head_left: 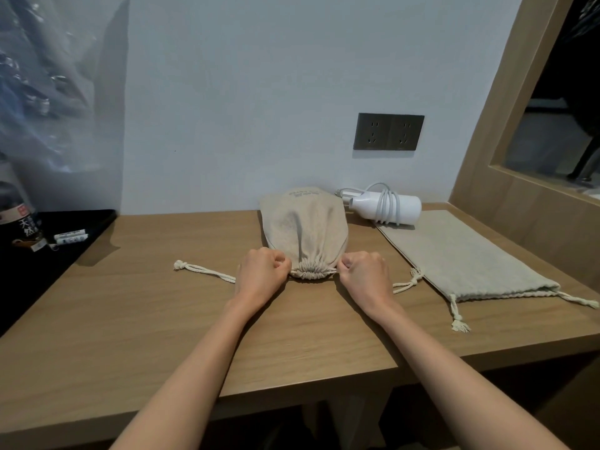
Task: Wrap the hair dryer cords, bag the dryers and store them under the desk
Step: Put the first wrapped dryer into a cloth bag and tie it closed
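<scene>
A filled beige drawstring bag (303, 227) lies in the middle of the wooden desk (162, 319), its mouth gathered tight toward me. My left hand (263, 274) grips the left drawstring (201, 270) beside the mouth. My right hand (365, 274) grips the right drawstring (407, 285) on the other side. Behind the bag a white hair dryer (386, 206) lies on its side with its cord (388, 203) wound around the body. A second, flat beige bag (464, 258) lies to the right, mouth toward me. What the filled bag contains is hidden.
A dark double wall socket (388, 131) sits above the dryer. A black tray (48, 248) at the left holds a bottle (19, 219) and small white tubes (69, 238). A wood-framed opening (519, 177) bounds the right side. Clear plastic hangs at the upper left.
</scene>
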`<action>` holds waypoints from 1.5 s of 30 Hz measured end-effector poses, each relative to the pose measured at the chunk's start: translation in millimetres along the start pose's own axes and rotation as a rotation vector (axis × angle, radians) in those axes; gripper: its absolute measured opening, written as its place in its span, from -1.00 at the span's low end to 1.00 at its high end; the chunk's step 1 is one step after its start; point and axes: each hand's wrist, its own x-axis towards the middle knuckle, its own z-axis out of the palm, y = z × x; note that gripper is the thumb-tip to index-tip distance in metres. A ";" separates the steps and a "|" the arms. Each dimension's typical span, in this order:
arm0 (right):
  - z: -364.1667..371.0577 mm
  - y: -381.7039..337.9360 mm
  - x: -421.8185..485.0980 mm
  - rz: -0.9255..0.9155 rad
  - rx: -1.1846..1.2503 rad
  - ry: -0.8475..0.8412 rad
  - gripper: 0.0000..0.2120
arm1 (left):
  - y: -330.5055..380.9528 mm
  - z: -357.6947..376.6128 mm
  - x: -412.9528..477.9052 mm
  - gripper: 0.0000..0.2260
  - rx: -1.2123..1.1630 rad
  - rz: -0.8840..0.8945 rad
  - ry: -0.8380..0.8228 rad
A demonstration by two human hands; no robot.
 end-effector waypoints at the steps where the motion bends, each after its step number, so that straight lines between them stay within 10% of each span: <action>1: 0.4 0.9 -0.2 0.006 -0.018 0.003 -0.49 | -1.4 0.9 0.0 -0.56 -0.002 -0.013 -0.013; 14: -8.6 4.1 -21.8 -0.160 -0.022 0.378 -0.78 | 0.6 5.8 -16.8 -0.79 0.097 0.256 0.148; 30: -10.7 1.1 -35.3 -0.184 -0.290 0.149 -0.86 | -5.4 -4.0 -33.3 -0.85 0.261 0.131 0.136; 45: 4.8 -37.1 2.1 0.425 0.758 0.179 -0.79 | -12.3 -14.1 0.6 -0.51 -0.272 0.066 -0.014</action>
